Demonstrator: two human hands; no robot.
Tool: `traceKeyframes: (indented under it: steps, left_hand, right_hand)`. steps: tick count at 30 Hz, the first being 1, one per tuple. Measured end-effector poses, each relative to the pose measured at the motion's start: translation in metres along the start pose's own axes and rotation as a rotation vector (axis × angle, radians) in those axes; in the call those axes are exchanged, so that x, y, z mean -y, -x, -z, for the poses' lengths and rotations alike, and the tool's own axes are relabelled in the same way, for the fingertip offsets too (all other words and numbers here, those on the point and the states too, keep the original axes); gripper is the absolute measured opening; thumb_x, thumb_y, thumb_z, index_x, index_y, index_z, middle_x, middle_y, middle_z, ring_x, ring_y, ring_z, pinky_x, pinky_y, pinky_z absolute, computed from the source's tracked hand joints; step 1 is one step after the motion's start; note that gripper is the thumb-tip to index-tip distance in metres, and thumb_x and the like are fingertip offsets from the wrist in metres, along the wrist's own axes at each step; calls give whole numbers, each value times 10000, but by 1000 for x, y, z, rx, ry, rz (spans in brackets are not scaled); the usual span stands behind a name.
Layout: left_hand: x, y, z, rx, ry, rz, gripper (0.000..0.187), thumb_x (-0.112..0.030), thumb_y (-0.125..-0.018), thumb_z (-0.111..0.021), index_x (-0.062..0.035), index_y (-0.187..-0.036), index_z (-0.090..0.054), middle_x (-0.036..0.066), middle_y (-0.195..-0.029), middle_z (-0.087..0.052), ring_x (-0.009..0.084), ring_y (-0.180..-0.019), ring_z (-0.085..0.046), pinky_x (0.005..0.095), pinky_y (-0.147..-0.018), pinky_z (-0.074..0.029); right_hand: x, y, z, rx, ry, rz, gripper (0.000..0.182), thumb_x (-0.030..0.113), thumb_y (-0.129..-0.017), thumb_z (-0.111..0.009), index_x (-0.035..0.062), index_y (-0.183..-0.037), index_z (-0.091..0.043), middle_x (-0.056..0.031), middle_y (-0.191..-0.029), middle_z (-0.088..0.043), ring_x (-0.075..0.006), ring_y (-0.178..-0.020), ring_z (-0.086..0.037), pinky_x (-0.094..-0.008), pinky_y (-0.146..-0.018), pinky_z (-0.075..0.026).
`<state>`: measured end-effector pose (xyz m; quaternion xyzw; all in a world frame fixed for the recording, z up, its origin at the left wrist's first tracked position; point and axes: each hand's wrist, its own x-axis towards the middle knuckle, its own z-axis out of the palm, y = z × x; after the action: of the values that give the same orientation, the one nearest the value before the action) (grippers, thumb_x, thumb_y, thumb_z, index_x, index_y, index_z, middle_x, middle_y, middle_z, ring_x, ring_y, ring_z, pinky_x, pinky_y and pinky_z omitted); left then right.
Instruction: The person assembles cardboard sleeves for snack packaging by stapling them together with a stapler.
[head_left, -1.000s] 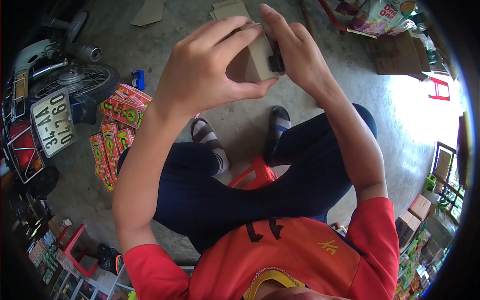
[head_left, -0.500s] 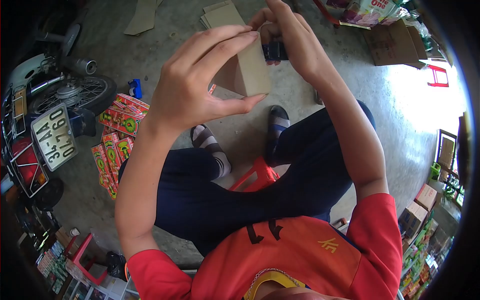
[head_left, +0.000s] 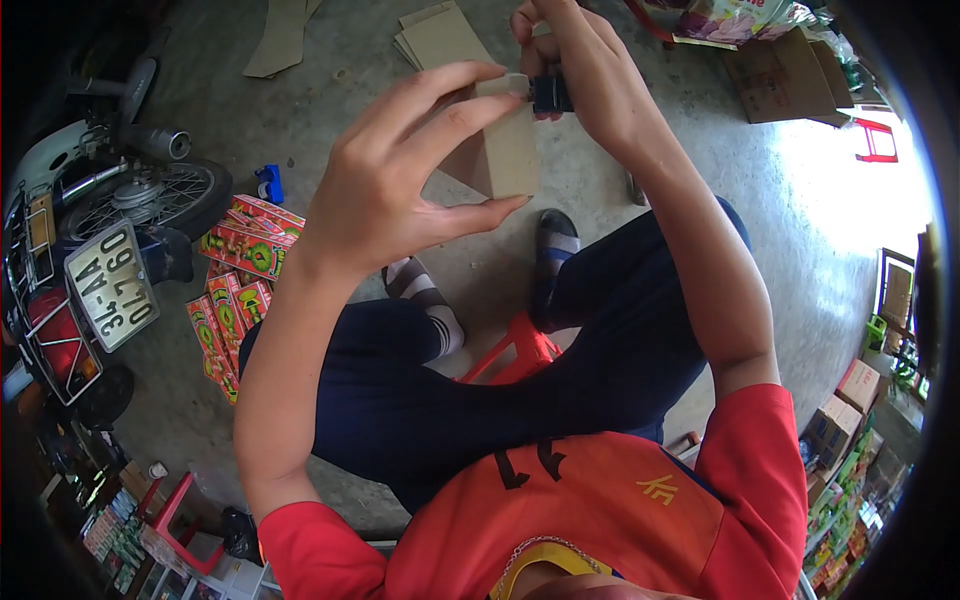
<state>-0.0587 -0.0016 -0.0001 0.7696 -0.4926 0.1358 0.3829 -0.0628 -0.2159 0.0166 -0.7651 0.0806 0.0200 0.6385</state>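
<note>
A small tan cardboard box (head_left: 505, 155) is held up above the floor. My left hand (head_left: 390, 165) grips it, with fingers on its upper edge and the thumb along its lower edge. At the right of the box, my right hand (head_left: 580, 70) has its fingers curled round a small dark object (head_left: 551, 94), which meets the box's upper right edge. What that object is cannot be made out. Part of my right hand's grip is hidden behind it.
A motorbike (head_left: 140, 200) stands at the left, near colourful printed packets (head_left: 240, 250) and a blue object (head_left: 269, 183) on the floor. Flat cardboard (head_left: 445, 38) lies beyond the hands. An open carton (head_left: 780, 80) is at the upper right. A red stool (head_left: 520, 350) shows between my legs.
The dark object has shifted slightly left and up against the box edge with my right hand. The box and my left hand have moved slightly down.
</note>
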Motion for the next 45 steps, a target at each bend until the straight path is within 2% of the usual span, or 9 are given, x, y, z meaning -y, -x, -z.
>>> traceKeyframes:
  steps: [11,19,25,30,33,36,37,40,45]
  left_hand:
    - [-1,2,-2,7,1,-47,677,-194,-644,-988,-100,-1069,-469,182,-1327,-697,311,-1066,-711,374,-915,-569]
    - [14,7,6,-87,40,29,660,-160,-639,-970,-95,-1084,-487,134,-1309,-687,321,-1101,-697,405,-920,-576]
    - [24,6,20,-201,40,75,700,-153,-616,-974,-91,-1126,-499,99,-1288,-686,320,-1121,-687,405,-925,-574]
    - [30,7,9,-151,62,-31,849,-156,-641,-983,-84,-1318,-476,140,-1388,-589,320,-1296,-590,424,-1079,-494]
    - [20,4,8,-265,249,128,867,-321,-822,-904,-73,-1477,-392,190,-1464,-542,307,-1399,-504,476,-1185,-395]
    - [30,7,14,-349,590,658,843,-597,-966,-671,-87,-1550,-341,181,-1492,-511,305,-1440,-447,470,-1207,-338]
    - [35,4,22,-276,617,898,914,-772,-995,-421,-80,-1584,-316,174,-1530,-486,302,-1447,-435,462,-1217,-299]
    - [52,11,34,-279,948,1125,1053,-821,-959,-432,-18,-1606,-220,221,-1454,-534,326,-1391,-500,501,-1201,-326]
    - [58,6,55,-470,1125,1079,948,-803,-995,-338,-44,-1557,-421,183,-1453,-581,281,-1323,-571,426,-1156,-409]
  right_hand:
    - [14,13,-11,-97,186,110,557,508,-1135,-362,53,-853,-516,-11,-696,-454,-118,-674,-436,-338,-633,-387]
    - [7,4,-7,102,-151,-143,850,789,-1022,-280,27,-872,-627,-15,-699,-496,-124,-676,-464,-290,-636,-367]
    - [0,0,5,308,-192,-16,433,375,-997,-660,49,-1278,-710,23,-810,-619,-58,-712,-542,-234,-648,-420]
    - [1,8,-7,244,-2,129,329,263,-875,-817,56,-1120,-743,40,-822,-619,-27,-729,-532,-211,-649,-391]
    - [10,14,-5,247,118,247,236,192,-881,-808,52,-1047,-715,35,-848,-616,-39,-782,-552,-230,-686,-428]
    - [5,18,-12,265,149,498,264,150,-846,-804,8,-1036,-689,-36,-811,-644,-118,-753,-591,-298,-734,-494]
    - [11,25,-15,289,173,493,208,105,-851,-775,19,-1008,-669,-78,-848,-653,-159,-777,-613,-331,-765,-513]
    - [12,32,-24,479,310,699,204,44,-805,-738,62,-992,-661,-103,-942,-661,-319,-900,-671,-408,-762,-529]
    - [6,57,-43,758,507,791,335,41,-728,-730,115,-1044,-648,-73,-934,-616,-307,-924,-677,-454,-753,-548]
